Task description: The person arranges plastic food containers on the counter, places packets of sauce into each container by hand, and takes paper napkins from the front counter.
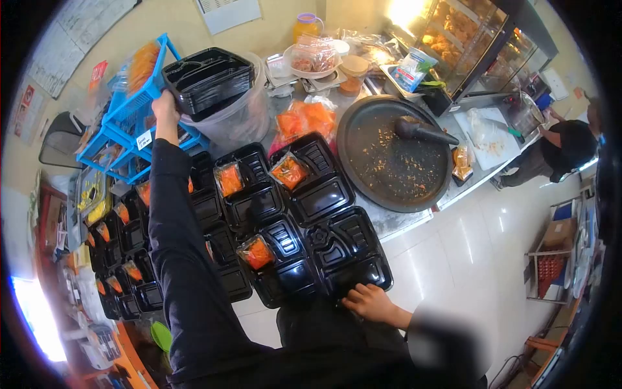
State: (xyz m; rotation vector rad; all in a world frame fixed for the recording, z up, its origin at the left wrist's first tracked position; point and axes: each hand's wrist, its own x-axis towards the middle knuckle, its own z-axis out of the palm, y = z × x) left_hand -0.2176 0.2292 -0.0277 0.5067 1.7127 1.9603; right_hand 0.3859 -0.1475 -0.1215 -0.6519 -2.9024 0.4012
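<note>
The left hand (166,109) has its grip closed on the left end of a stack of black trays (210,78). The stack lies at the mouth of a clear plastic tub (243,123), just right of this grip. A blue basket (135,109) stands close on the grip's other side, with orange packs (142,68) in its upper tier.

The right hand (370,302) is low down, well apart from the left one, its fingers bent over the near edge of a divided black tray (350,249); whether its grip pinches the rim cannot be told. That tray holds no packet. To its left, another tray (285,272) carries a clear packet of orange food (257,251) in one compartment.

Beyond the right grip, two more trays sit side by side, each with an orange packet. Further rows of trays (133,236) spread out to the left, past the left sleeve (184,253), which hides some of them.

Farther from the right grip, on the worktop (405,223), is a round dark stone mortar (395,172) with crumbs scattered over it and a pestle (424,131) lying across its rim. Orange bags (306,118) lie between mortar and tub. Well off to the right, another person (570,149) stands beside a white board (489,139).
</note>
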